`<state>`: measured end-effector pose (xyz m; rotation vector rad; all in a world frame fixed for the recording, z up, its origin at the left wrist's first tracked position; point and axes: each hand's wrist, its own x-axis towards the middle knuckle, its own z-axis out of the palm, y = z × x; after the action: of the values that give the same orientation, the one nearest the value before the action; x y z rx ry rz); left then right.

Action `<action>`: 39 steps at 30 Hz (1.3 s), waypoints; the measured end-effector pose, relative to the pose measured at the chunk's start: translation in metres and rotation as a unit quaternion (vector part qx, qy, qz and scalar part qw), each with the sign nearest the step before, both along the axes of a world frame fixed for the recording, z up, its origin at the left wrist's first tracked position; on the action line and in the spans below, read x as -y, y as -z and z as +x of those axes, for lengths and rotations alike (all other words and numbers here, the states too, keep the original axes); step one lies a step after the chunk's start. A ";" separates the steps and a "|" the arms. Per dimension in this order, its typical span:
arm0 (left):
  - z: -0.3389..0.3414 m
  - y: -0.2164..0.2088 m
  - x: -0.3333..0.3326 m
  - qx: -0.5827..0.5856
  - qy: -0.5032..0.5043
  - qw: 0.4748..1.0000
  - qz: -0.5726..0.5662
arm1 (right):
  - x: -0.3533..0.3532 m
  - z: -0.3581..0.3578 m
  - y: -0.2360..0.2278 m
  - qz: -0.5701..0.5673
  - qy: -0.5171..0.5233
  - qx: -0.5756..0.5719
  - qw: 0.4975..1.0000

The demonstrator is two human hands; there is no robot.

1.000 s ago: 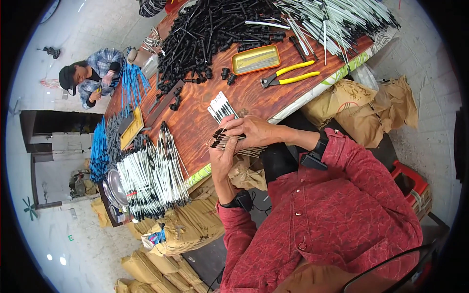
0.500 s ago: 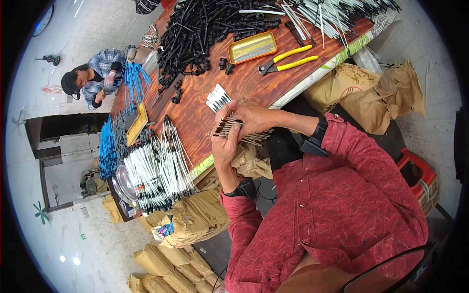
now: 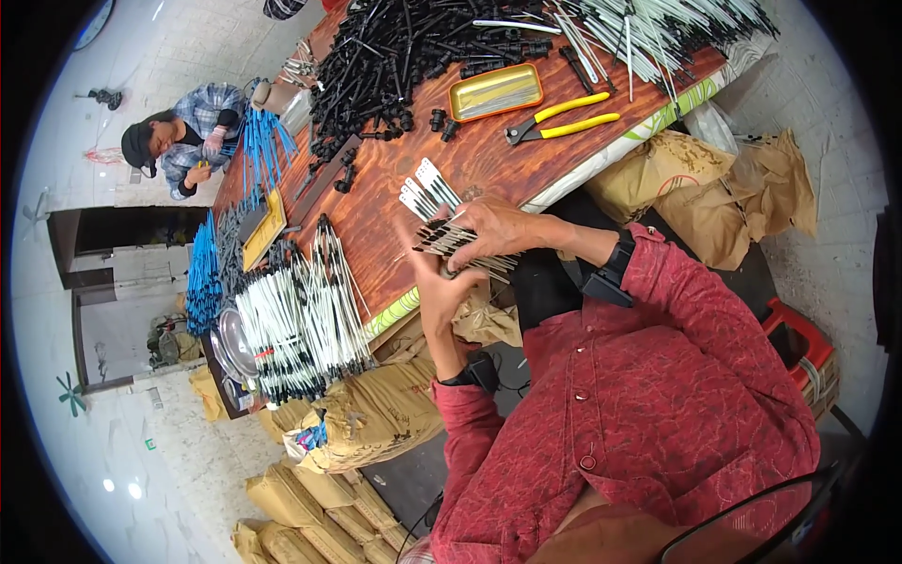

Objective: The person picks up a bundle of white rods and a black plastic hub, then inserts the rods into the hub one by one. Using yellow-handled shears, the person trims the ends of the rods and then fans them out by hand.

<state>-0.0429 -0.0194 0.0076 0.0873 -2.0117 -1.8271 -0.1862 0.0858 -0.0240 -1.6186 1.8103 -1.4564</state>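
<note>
My right hand (image 3: 496, 228) grips a bundle of thin pale rods with dark tips (image 3: 438, 239), fingers wrapped round its upper side. Below the bundle, my left hand (image 3: 440, 289) is close to the rods with its thumb stretched away from the fingers. Its fingers are smeared by motion; whether they touch the rods is unclear. Just beyond the hands, flat white strips with holes and dark stems (image 3: 430, 182) fan out over the table edge area; my right hand partly hides them.
The reddish wooden table (image 3: 376, 216) bears a heap of black plastic fittings (image 3: 385, 66), yellow-handled cutters (image 3: 562, 119), a yellow tray of thin wires (image 3: 495, 91), and bundled white rods (image 3: 301, 315). Paper sacks (image 3: 376, 414) stand below. Across the table, another person (image 3: 193, 141) handles blue rods.
My left hand has loosened from round the bundle, its fingers and thumb spreading apart. My right hand keeps its hold. More of the white strips shows, and the view has shifted slightly.
</note>
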 end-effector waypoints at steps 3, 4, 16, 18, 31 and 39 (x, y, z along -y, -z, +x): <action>-0.015 -0.003 0.017 0.069 0.045 0.983 -0.165 | -0.005 -0.003 -0.001 -0.005 -0.030 0.016 0.999; -0.018 -0.004 0.021 0.104 0.069 0.962 -0.245 | -0.003 -0.003 0.010 -0.012 -0.023 -0.002 1.000; -0.027 -0.003 0.032 0.019 0.077 0.887 -0.455 | -0.018 0.008 -0.003 -0.129 -0.003 -0.043 0.991; -0.027 -0.005 0.026 0.008 0.065 0.896 -0.439 | -0.022 0.007 -0.012 -0.155 -0.001 -0.104 0.982; -0.004 0.059 0.024 0.116 0.006 0.945 -0.305 | -0.025 -0.002 -0.023 -0.103 -0.040 -0.047 0.993; -0.002 0.065 0.027 0.069 -0.005 0.943 -0.327 | -0.027 -0.003 -0.024 -0.063 -0.053 -0.128 0.988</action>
<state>-0.0448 -0.0468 -0.0577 0.0277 -2.6007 -1.0836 -0.1892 0.1127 0.0000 -2.0126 1.7596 -1.3945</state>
